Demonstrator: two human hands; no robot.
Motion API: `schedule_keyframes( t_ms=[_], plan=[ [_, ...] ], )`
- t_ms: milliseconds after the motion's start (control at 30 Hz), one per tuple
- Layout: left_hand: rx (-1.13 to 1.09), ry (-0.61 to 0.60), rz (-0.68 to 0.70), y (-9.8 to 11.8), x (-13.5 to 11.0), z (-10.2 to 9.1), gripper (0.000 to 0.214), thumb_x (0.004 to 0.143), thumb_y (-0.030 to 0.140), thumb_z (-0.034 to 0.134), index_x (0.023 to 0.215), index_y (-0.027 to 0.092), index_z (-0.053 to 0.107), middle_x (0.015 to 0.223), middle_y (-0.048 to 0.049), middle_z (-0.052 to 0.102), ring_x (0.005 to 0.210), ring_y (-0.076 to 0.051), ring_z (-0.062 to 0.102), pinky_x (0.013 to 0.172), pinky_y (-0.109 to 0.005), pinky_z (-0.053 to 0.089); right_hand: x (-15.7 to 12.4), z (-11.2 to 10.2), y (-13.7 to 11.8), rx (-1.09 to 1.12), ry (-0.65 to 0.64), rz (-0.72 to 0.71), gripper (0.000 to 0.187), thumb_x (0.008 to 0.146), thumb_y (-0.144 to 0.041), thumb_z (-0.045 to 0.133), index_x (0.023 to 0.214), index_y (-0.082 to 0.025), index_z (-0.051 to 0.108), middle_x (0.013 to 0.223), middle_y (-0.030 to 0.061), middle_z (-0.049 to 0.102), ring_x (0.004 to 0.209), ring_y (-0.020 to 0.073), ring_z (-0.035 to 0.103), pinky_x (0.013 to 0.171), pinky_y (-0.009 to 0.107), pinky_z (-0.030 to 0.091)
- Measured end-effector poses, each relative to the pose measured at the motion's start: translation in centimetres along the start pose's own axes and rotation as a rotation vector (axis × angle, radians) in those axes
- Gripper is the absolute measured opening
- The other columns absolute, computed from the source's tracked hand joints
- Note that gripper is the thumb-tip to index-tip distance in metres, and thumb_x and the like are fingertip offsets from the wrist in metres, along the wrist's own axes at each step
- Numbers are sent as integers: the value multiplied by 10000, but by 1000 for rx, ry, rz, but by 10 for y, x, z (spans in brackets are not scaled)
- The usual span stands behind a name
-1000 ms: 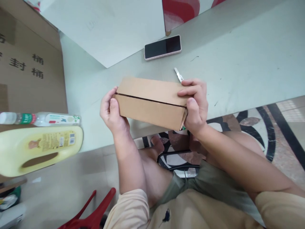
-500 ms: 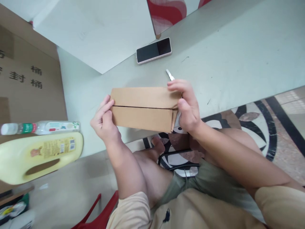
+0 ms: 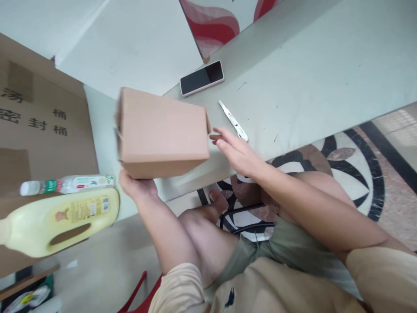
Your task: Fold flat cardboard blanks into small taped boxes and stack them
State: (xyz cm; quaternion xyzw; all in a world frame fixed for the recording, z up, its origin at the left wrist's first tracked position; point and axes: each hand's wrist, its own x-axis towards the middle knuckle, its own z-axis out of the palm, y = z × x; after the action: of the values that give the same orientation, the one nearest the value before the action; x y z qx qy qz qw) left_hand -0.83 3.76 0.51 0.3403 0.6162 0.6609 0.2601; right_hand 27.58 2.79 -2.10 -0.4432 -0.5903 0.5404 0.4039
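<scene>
A small brown cardboard box (image 3: 164, 130) is held up over the table, tilted, with a broad plain side facing me. My left hand (image 3: 138, 184) supports it from beneath at its lower left corner; most of those fingers are hidden behind the box. Just off the box's right end is my right hand (image 3: 236, 152), fingers stretched out and holding nothing. Beyond that hand a white utility knife (image 3: 233, 120) lies on the table. Farther back rests a phone (image 3: 202, 78) with a dark screen.
A large printed carton (image 3: 42, 152) stands on the left. By it lie a clear plastic bottle (image 3: 70, 184) and a pale yellow jug (image 3: 32, 226). A big white box-like object (image 3: 137, 48) fills the back left of the table (image 3: 309, 78).
The box has turned from its seamed face to a plain side and shifted left. My right hand has let go of its right end, and the whole utility knife now shows.
</scene>
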Motion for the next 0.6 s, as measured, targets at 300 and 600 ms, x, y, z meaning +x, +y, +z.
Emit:
schedule_keyframes(
  t_ms=[300,600],
  plan=[
    [-74,-218,-216,-22,-36,31,503,796,644,555,1003,212,710,1178,-76,739,1224,-284,641,1000,-379,545,-5,18,-11,-368,15,-253,846,895,-645,516,1619,-287,268,1719,83,190,1580,427,158,1211,729,189],
    [-90,-420,-333,-26,-50,26,813,705,865,576,1188,224,704,1405,-116,648,1429,-344,497,1199,-480,409,-6,20,-13,-358,90,-421,691,905,-543,513,1545,-305,410,1680,46,310,1577,353,232,1267,630,206]
  ],
)
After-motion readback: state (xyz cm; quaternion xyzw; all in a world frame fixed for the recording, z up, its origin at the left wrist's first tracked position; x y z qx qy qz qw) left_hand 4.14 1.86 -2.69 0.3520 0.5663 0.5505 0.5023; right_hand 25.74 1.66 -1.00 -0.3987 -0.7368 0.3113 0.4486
